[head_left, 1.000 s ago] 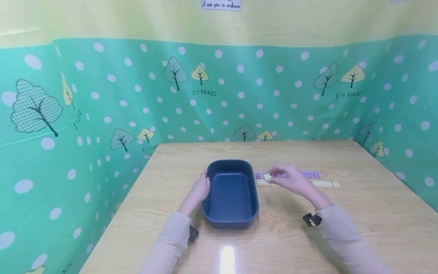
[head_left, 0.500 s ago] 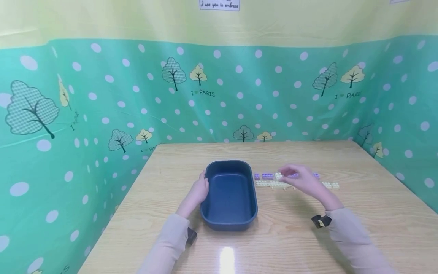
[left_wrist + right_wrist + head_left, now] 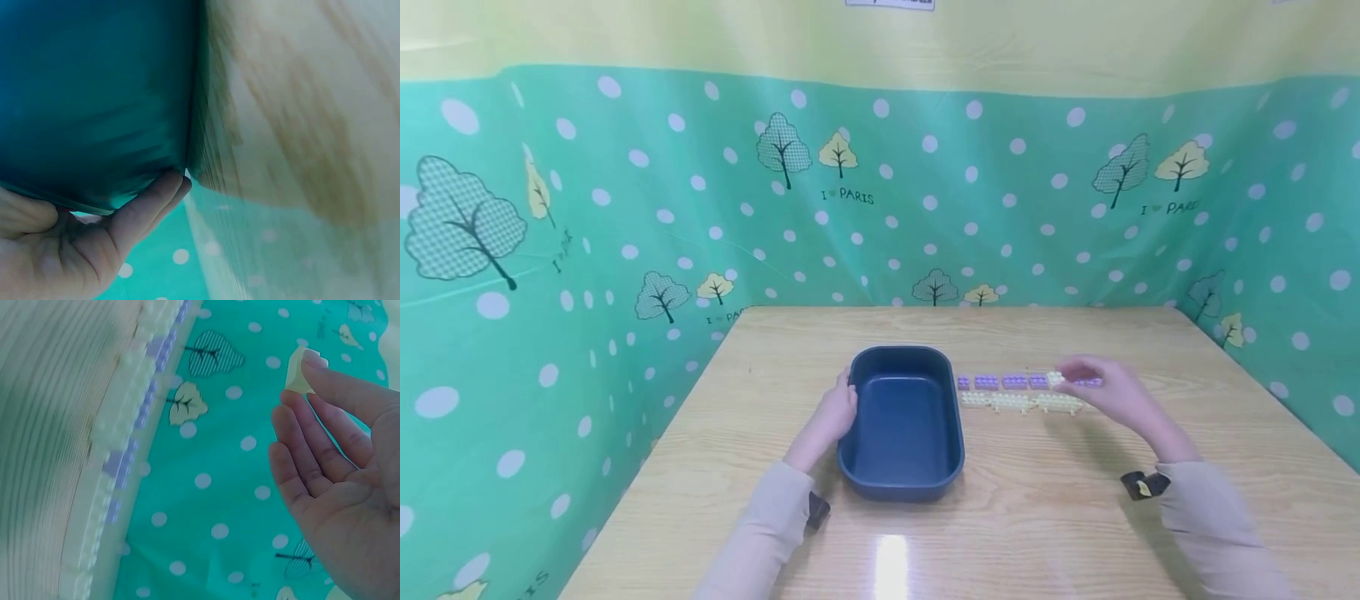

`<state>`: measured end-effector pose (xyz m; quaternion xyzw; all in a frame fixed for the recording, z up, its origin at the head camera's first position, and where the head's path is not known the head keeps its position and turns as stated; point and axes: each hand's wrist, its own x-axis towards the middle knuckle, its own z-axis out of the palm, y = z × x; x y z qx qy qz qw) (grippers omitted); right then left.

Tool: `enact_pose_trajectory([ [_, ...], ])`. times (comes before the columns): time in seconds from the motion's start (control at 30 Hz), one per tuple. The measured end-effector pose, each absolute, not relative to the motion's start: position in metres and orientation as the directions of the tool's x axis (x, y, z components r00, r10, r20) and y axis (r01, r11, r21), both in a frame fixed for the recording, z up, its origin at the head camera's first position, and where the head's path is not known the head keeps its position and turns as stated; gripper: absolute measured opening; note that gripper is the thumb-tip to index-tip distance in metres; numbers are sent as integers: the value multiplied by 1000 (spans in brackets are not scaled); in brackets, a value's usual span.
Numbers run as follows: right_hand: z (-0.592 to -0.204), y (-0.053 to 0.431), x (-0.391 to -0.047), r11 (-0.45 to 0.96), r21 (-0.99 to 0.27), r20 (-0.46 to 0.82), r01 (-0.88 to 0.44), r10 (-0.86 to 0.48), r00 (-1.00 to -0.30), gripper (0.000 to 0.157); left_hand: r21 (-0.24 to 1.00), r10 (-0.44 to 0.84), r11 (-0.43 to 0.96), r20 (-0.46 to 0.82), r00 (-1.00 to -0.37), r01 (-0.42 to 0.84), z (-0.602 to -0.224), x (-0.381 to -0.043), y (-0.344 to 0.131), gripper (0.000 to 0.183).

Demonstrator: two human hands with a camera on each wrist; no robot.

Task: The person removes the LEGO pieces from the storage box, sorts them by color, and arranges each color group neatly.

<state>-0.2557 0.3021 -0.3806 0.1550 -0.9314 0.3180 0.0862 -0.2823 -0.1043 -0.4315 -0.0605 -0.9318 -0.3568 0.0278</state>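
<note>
A deep navy-blue plastic bin (image 3: pixel 901 485) stands on the table, and my left hand (image 3: pixel 837 410) grips its left wall. In the left wrist view, the fingers (image 3: pixel 147 209) lie along the bin's outer side (image 3: pixel 94 112), with the thumb near the rim. My right hand (image 3: pixel 1105 390) pinches a small cream building brick (image 3: pixel 297 372) between thumb and fingertips, raised over the brick rows. Below it lie a row of purple building bricks (image 3: pixel 1015 382) and, nearer me, a row of cream building bricks (image 3: pixel 1010 402). The hand covers the right part of both rows.
The wooden table (image 3: pixel 1037 525) carries the bin in the middle, with the brick rows right beside its right wall. A green dotted curtain (image 3: pixel 865 217) hangs behind and at both sides of the table. Dark wrist mounts (image 3: pixel 1145 485) sit under both wrists.
My right hand has moved to the right along the rows with the cream building brick, uncovering more bricks at the left. The left hand keeps its place on the bin.
</note>
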Motion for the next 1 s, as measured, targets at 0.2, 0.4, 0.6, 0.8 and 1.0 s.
enact_pose_trajectory([
  [0.2,-381,320,-252,776,-551,237,-306,-205,-949,42,665,101,732,111,-989,149,-431,-282,-104,48],
  [0.4,-384,337,-249,796,-532,242,-290,-186,-952,40,668,103,729,112,-988,151,-429,-282,-103,48],
  [0.6,-386,354,-248,808,-521,260,-277,-159,-952,39,658,94,739,116,-989,147,-430,-281,-103,48],
  [0.8,-388,368,-247,822,-509,251,-256,-143,-957,40,651,94,745,115,-989,146,-429,-280,-104,48],
  [1.0,-392,381,-244,837,-477,293,-268,-136,-946,32,657,92,741,101,-991,136,-429,-281,-103,48],
])
